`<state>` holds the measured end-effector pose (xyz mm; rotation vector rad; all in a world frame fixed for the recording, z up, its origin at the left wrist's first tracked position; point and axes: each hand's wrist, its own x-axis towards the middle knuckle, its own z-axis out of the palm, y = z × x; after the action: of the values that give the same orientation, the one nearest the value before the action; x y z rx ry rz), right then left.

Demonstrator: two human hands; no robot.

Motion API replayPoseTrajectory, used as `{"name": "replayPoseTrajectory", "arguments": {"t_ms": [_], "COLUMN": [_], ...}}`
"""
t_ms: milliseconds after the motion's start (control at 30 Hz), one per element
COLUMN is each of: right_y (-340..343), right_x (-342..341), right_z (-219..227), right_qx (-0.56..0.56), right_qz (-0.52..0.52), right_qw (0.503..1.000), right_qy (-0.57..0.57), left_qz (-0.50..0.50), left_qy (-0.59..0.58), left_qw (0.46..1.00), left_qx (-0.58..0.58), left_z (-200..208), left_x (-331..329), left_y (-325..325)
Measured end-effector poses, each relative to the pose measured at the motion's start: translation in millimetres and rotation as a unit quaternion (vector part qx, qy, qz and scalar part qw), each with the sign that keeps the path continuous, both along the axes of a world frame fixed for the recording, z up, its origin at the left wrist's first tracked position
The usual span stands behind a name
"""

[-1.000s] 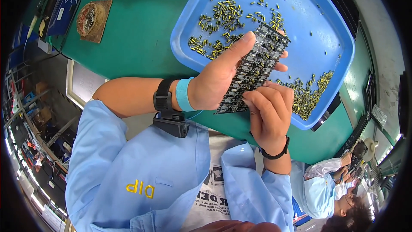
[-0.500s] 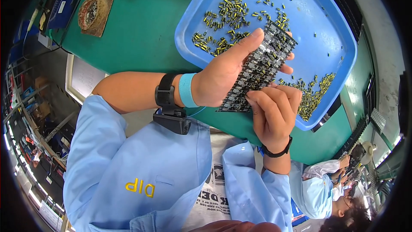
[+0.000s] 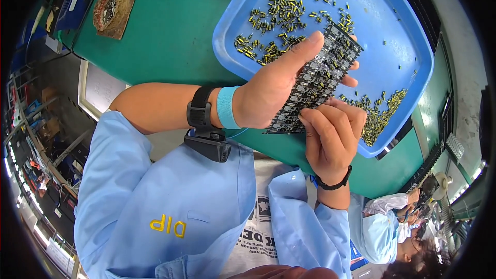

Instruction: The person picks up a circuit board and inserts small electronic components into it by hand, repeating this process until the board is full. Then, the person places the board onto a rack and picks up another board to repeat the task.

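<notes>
My left hand (image 3: 268,92) holds a long black circuit board panel (image 3: 321,77) tilted over the near side of a blue tray (image 3: 226,46). Its thumb lies along the panel's left edge, and fingertips show past the right edge. My right hand (image 3: 333,129) is closed in a pinch, thumb and forefinger touching the panel's lower right part. Whatever sits between those fingertips is hidden. Small black-and-yellow cylindrical capacitors (image 3: 283,11) with thin leads lie in loose heaps in the tray. Another heap of capacitors (image 3: 380,119) fills its right near corner.
A green table (image 3: 170,31) carries the tray. Towards the far left stand a round crusted dish on a brown square base (image 3: 111,13) and a blue box-shaped device (image 3: 80,2) with cables. A co-worker in light blue (image 3: 377,230) is at lower right.
The tray and the panel appear slightly farther right in the picture. Both hands keep the same hold, with my right fingertips at nearly the same spot on the panel.
</notes>
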<state>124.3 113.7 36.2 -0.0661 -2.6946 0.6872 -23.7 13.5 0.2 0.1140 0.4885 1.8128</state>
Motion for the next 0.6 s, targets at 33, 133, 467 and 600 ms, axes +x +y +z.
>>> {"name": "replayPoseTrajectory", "arguments": {"t_ms": [33, 133, 467, 600], "right_y": [-0.3, 0.2, 2.7, 4.9], "right_x": [-0.6, 0.2, 6.8, 7.7], "right_z": [-0.4, -0.8, -4.0, -4.5], "right_qx": [0.003, -0.003, 0.024, -0.004], "right_qz": [0.002, -0.005, 0.015, 0.012], "right_qw": [1.000, 1.000, 0.998, 0.998], "right_qy": [0.001, 0.015, 0.062, 0.060], "left_qz": [0.001, 0.002, -0.019, -0.014], "left_qy": [-0.002, -0.004, -0.088, -0.137], "left_qw": [1.000, 1.000, 0.996, 0.990], "left_qx": [0.001, 0.003, 0.026, 0.021], "left_z": [0.4, 2.1, 0.3, 1.6], "left_x": [-0.3, -1.6, -6.1, -7.0], "left_y": [-0.4, -0.5, -1.8, 0.6]}}
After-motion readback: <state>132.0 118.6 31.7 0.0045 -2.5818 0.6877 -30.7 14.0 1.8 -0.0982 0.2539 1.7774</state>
